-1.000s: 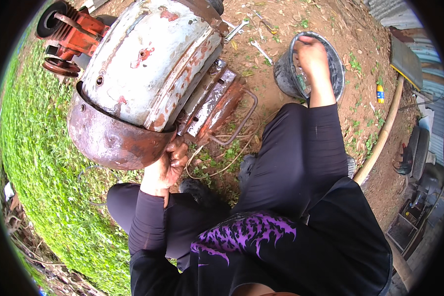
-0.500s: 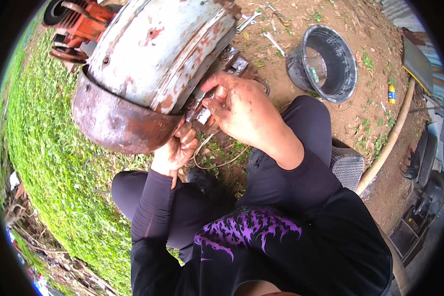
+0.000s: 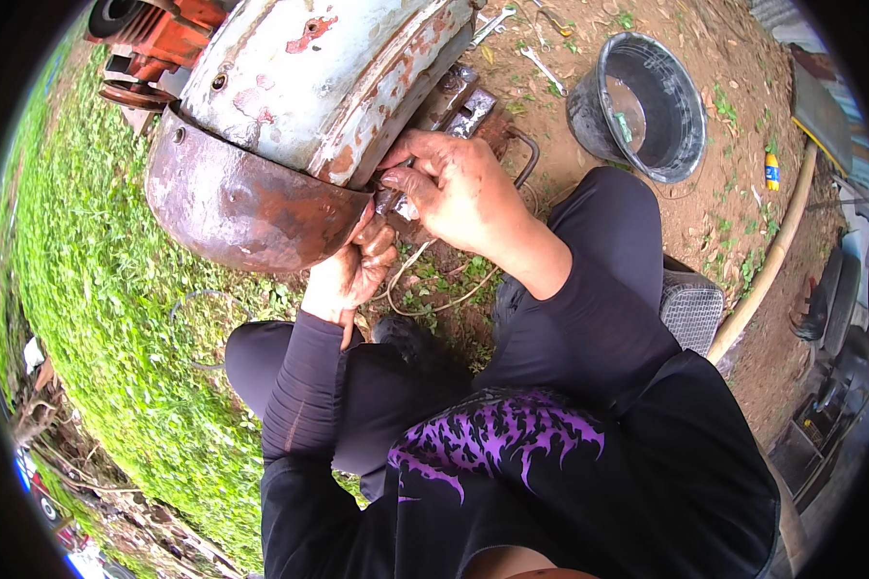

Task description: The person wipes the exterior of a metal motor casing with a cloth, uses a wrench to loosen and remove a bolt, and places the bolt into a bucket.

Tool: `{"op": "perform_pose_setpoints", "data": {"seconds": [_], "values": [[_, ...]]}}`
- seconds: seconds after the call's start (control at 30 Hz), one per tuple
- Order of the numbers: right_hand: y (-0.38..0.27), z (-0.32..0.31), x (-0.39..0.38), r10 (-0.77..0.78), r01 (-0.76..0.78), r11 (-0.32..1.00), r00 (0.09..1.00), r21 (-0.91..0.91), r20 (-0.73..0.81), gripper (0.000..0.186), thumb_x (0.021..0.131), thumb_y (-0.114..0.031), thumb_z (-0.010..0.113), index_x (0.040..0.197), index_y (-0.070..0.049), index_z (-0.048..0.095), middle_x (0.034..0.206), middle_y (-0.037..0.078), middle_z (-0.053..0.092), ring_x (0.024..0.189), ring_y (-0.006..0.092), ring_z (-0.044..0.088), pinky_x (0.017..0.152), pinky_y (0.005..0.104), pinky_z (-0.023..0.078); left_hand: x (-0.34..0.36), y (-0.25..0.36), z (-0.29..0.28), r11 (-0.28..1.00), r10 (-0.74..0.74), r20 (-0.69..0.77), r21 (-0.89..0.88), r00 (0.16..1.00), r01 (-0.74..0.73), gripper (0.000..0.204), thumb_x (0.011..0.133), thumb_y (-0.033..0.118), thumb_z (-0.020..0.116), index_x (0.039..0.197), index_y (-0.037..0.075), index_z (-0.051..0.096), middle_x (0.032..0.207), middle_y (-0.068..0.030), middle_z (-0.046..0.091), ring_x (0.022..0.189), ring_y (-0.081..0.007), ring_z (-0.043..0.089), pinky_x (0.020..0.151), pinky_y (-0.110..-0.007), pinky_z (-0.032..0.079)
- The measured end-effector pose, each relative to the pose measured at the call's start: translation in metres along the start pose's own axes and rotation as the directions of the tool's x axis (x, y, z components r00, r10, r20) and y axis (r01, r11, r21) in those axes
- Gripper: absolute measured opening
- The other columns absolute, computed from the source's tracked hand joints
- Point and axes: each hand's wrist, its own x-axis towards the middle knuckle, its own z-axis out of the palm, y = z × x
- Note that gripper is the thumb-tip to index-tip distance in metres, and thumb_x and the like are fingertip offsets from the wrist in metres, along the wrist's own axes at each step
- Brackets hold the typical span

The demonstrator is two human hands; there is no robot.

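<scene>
An old motor-like machine with a chipped pale-grey housing (image 3: 304, 82) lies before me, and a rusty dome-shaped end cover (image 3: 251, 198) caps its near end. My left hand (image 3: 355, 270) is closed at the lower right rim of that cover, its fingers curled; whatever they grip is hidden. Against the housing's right underside, my right hand (image 3: 473, 193) is closed, thumb and index finger pinched beside the greasy metal base (image 3: 468, 114). Something small and dark shows at those fingertips, too small to name.
Two spanners (image 3: 544, 70) lie on the dirt beyond. To the right stand a black bucket (image 3: 589, 116) and a yellow bottle (image 3: 771, 172), with a long wooden pole (image 3: 768, 261) beyond them. An orange engine-like part (image 3: 169, 43) sits far left, and a thin cable (image 3: 444, 307) loops below my hands.
My right hand's fingertips have moved in closer against the housing's underside. The left hand stays at the cover's rim. The whole view has shifted slightly.
</scene>
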Motion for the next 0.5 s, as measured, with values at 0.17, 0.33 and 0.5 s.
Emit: {"op": "perform_pose_setpoints", "data": {"seconds": [0.17, 0.33, 0.5], "values": [[0.011, 0.017, -0.007, -0.116, 0.102, 0.990, 0.982, -0.101, -0.147, 0.012, 0.089, -0.001, 0.061, 0.101, 0.001, 0.061, 0.073, 0.012, 0.069, 0.060, 0.0126, 0.064, 0.055, 0.0284, 0.048, 0.000, 0.001, 0.005, 0.998, 0.030, 0.006, 0.064, 1.000, -0.030, 0.019, 0.098, 0.015, 0.056, 0.080, 0.012, 0.048, 0.064, 0.0053, 0.031, 0.055, -0.0077, 0.029, 0.047, -0.022, 0.026], [-0.001, 0.026, -0.014, 0.026, -0.026, 1.000, 0.975, 0.000, -0.220, 0.012, 0.087, -0.004, 0.063, 0.099, -0.001, 0.060, 0.072, 0.018, 0.067, 0.064, 0.0289, 0.070, 0.054, 0.0346, 0.053, 0.000, 0.000, 0.007, 0.996, 0.038, -0.015, 0.087, 0.999, -0.037, 0.018, 0.098, 0.015, 0.055, 0.082, 0.012, 0.048, 0.064, 0.0052, 0.031, 0.054, -0.0069, 0.029, 0.046, -0.021, 0.028], [-0.003, 0.020, -0.015, 0.061, -0.037, 0.986, 0.987, 0.164, -0.146, 0.011, 0.087, -0.003, 0.064, 0.097, 0.002, 0.061, 0.064, 0.016, 0.067, 0.056, 0.0155, 0.068, 0.047, 0.0288, 0.049, -0.001, 0.001, 0.005, 0.996, 0.015, 0.002, 0.084, 1.000, -0.015, 0.016, 0.099, 0.015, 0.055, 0.085, 0.011, 0.048, 0.064, 0.0051, 0.030, 0.055, -0.0063, 0.030, 0.047, -0.020, 0.029]]}}
